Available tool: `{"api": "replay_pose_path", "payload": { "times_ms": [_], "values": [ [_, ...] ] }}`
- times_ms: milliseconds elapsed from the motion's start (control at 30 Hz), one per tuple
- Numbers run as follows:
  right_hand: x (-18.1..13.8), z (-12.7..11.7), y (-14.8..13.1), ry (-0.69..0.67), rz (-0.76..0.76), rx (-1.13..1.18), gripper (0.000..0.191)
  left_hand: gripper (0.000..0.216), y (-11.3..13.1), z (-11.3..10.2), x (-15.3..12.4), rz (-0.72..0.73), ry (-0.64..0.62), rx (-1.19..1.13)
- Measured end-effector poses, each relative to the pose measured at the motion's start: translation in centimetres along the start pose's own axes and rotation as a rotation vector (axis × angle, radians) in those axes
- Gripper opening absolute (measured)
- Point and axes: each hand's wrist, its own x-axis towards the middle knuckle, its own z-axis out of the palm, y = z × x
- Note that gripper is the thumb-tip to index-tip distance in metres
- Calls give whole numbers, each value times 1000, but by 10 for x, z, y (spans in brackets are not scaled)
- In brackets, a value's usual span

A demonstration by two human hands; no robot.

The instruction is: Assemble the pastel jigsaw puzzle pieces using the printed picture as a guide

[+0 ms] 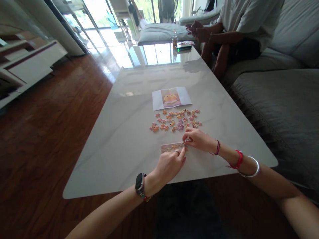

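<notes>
A strip of joined puzzle pieces [170,147] lies near the front edge of the white marble table [129,132]. My left hand [169,166] rests on the strip's right end, fingers curled and pressed down. My right hand [198,138] pinches a small puzzle piece [185,141] at that same end, fingertips together. Just beyond, several loose orange and pink puzzle pieces [175,121] are scattered. A reference picture [171,98] on white paper lies farther back.
Another person [239,23] sits on the grey sofa [281,96] at the far right, hands together. A small bottle [174,39] and a dark flat object [183,47] stand at the table's far end. Wooden floor [45,132] spreads to the left.
</notes>
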Motion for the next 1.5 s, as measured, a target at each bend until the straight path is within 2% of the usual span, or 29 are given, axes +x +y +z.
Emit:
{"api": "replay_pose_path", "payload": {
  "times_ms": [133,333,433,533,667,800,967,1100,1233,1500],
  "values": [
    [2,-7,0,-86,104,212,5,38,2,5,0,38,15,11],
    [7,-16,3,-185,281,479,20,31,-1,2,2,44,38,-39],
    [9,-18,4,-240,285,490,16,28,-13,-4,8,24,81,-166],
    [11,-17,6,-228,237,443,15,26,-33,-13,22,-18,127,-264],
    [9,-16,8,-200,201,323,15,19,-58,-25,47,110,-4,-303],
    [5,-17,5,-174,120,261,15,16,-67,-27,57,207,-74,-324],
    [2,-14,1,-111,-52,163,16,20,-58,-23,42,329,-10,-221],
    [1,-8,1,-93,-109,72,16,23,-41,-24,26,455,-38,-21],
    [-1,-8,0,-115,-134,43,17,27,-27,-22,18,447,-36,107],
    [-2,-6,-2,-129,-116,-9,16,28,-14,-12,14,455,70,198]
  ]
}}
